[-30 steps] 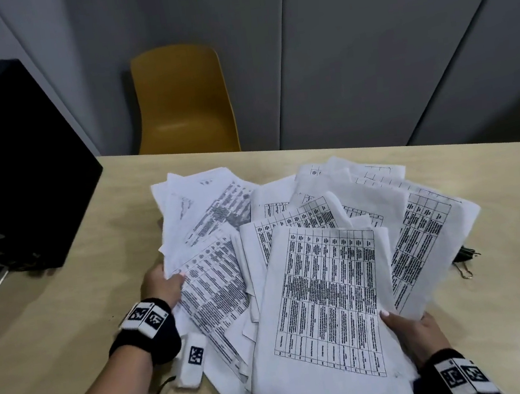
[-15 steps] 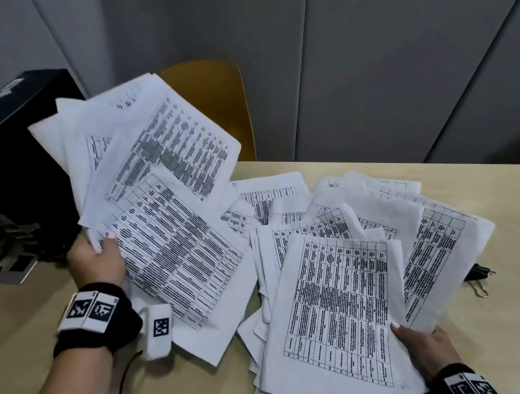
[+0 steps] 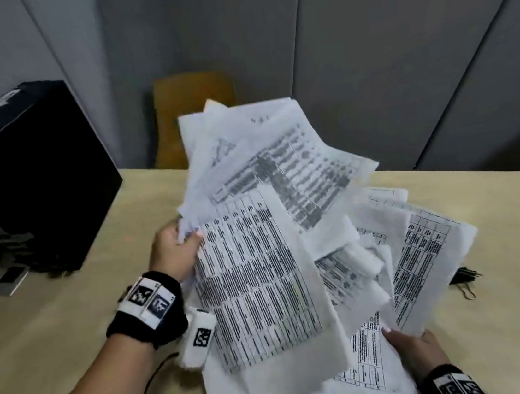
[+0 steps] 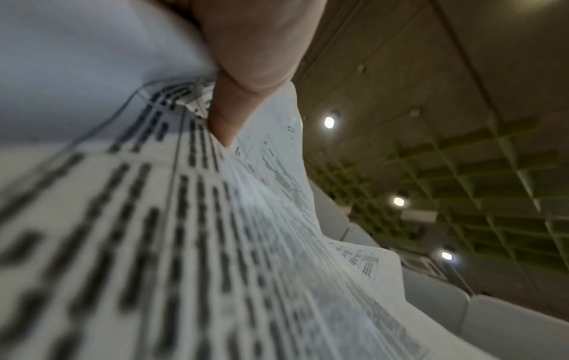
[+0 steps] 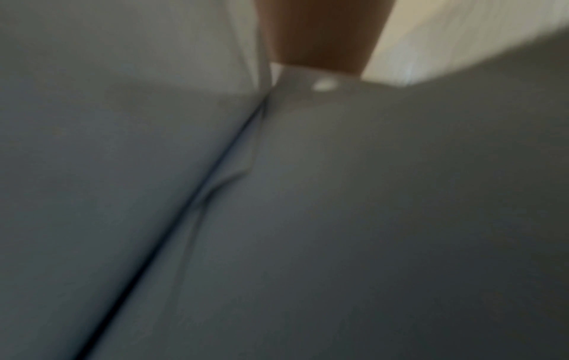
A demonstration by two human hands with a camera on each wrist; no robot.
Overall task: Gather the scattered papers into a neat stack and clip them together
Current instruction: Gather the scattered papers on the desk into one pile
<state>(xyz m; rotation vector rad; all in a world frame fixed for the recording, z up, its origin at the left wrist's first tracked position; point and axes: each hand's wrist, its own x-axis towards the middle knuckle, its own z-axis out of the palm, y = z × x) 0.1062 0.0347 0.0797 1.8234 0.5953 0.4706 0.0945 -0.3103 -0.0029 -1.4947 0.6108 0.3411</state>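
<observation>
My left hand (image 3: 176,247) grips a fanned bunch of printed sheets (image 3: 258,246) by their left edge and holds them raised over the pile. Up close in the left wrist view, my thumb (image 4: 227,117) presses on the held sheets (image 4: 215,243). The rest of the papers (image 3: 424,248) lie spread on the beige table (image 3: 56,339). My right hand (image 3: 414,351) holds the near right edge of that pile, thumb on top. A black binder clip (image 3: 464,279) lies on the table just right of the papers. The right wrist view is blurred, showing only paper (image 5: 154,194).
A black box-shaped machine (image 3: 18,182) stands at the table's left rear, with a small grey device (image 3: 8,279) in front of it. A yellow chair (image 3: 188,117) sits behind the table against grey wall panels. Bare tabletop stretches at the left front and far right.
My left hand lifted a bunch of sheets off the table's left side, raised it, then swung it right over the main pile. My right hand stayed on the pile's near right edge.
</observation>
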